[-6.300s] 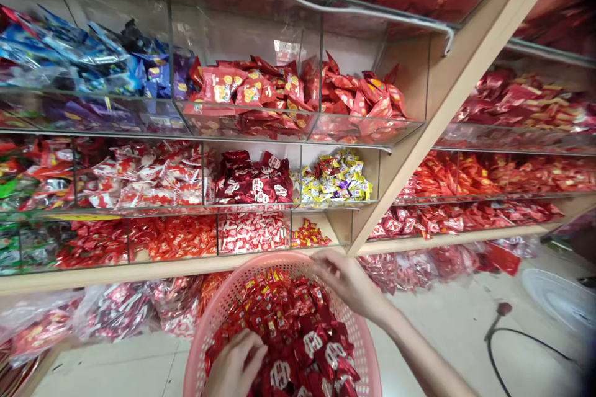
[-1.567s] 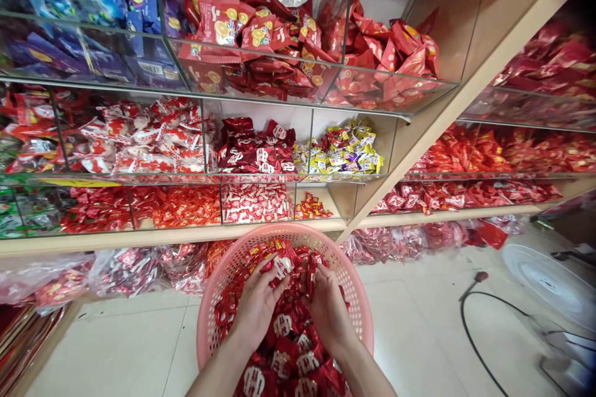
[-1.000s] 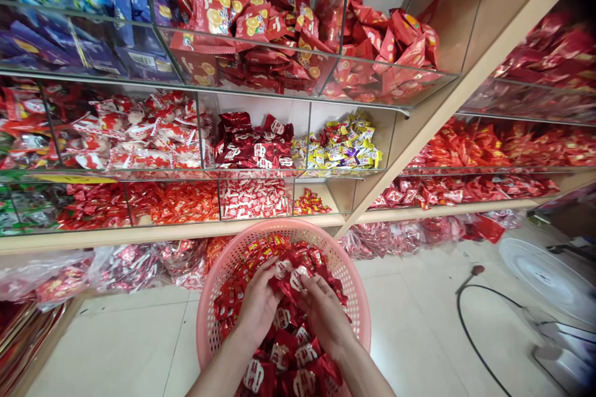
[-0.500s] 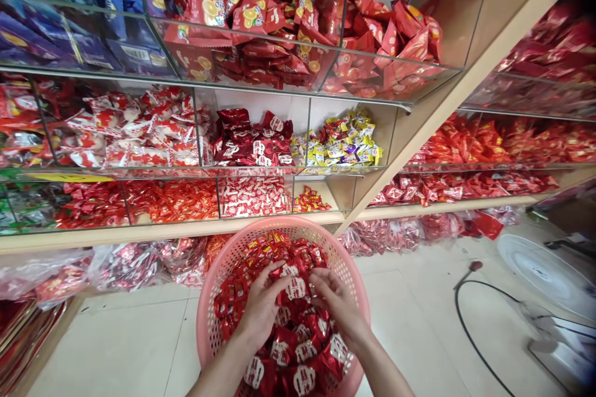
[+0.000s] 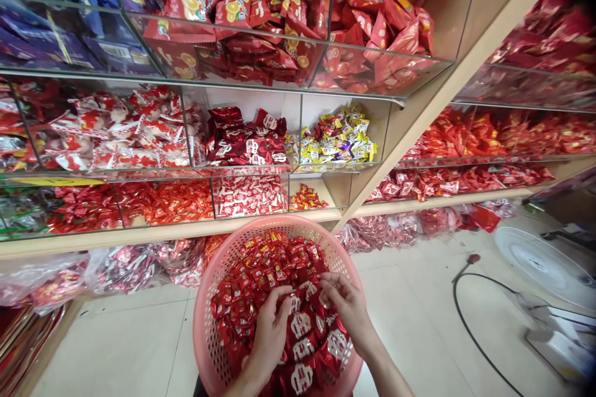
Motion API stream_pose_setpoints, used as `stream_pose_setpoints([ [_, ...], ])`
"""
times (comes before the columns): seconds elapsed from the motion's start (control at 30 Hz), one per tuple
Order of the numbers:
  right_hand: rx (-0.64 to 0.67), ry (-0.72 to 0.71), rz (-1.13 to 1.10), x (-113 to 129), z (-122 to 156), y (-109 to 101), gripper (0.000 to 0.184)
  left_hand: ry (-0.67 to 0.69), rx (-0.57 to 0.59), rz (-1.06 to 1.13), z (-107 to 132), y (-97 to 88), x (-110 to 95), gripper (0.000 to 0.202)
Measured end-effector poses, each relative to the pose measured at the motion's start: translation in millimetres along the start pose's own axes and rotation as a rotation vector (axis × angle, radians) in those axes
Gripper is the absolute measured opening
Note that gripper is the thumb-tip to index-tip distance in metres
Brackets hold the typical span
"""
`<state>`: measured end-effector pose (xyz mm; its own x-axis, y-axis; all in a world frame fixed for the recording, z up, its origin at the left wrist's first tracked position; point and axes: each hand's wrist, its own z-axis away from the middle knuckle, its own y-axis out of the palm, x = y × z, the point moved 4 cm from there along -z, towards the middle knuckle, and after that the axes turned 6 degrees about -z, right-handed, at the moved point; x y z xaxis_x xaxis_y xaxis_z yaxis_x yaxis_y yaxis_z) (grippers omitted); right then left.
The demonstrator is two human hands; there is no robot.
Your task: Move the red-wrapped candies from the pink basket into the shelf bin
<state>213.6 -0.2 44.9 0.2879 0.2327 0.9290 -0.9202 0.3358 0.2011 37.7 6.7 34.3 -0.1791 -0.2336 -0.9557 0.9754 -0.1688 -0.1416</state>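
A pink perforated plastic basket [image 5: 203, 322] is in front of me, filled with wrapped candies. Small red candies [image 5: 261, 260] lie in its far and left part. Larger dark red candy packets [image 5: 302, 324] with white labels cover the near and right part. Inside the basket, my left hand [image 5: 271, 325] is closed, its thumb and forefinger on the edge of a dark red packet. Opposite it, my right hand [image 5: 347, 305] pinches a dark red packet near the basket's right side. The fingers partly cover what each hand grips.
Behind the basket stands a wooden shelf [image 5: 344, 214] with clear-fronted bins of candies, including dark red packets [image 5: 249, 142] and yellow-wrapped candies [image 5: 347, 139]. Bagged candies [image 5: 125, 267] lie beneath it. At right are a white fan [image 5: 542, 263] and a black cable [image 5: 459, 304] on the tiled floor.
Both hands have shifted slightly down and right within the basket. The packet held up between them earlier is now lower among the others. The view has moved a little.
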Motion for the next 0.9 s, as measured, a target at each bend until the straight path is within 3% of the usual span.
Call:
stream_pose_setpoints([
  [0.2,-0.076,-0.06,0.014,16,-4,-9,0.039,-0.076,-0.044,0.17,-4,-4.6,2,0.027],
  [0.3,-0.097,-0.085,0.035,19,-4,-14,0.039,-0.099,-0.06,0.143,-6,-11.9,0,0.029],
  [0.43,-0.093,-0.081,0.063,15,-5,-17,0.038,-0.109,-0.133,0.084,-9,-46.1,-12,0.032],
  [0.63,-0.073,-0.084,0.077,10,-7,-18,0.035,-0.176,-0.019,0.012,4,-93.1,-10,0.035],
  [0.73,-0.082,-0.072,0.058,7,-7,-18,0.037,-0.157,0.067,-0.066,14,-91.3,3,0.033],
  [0.9,-0.085,-0.058,0.035,7,-6,-19,0.04,-0.09,0.223,-0.257,26,-64.4,19,0.023],
])
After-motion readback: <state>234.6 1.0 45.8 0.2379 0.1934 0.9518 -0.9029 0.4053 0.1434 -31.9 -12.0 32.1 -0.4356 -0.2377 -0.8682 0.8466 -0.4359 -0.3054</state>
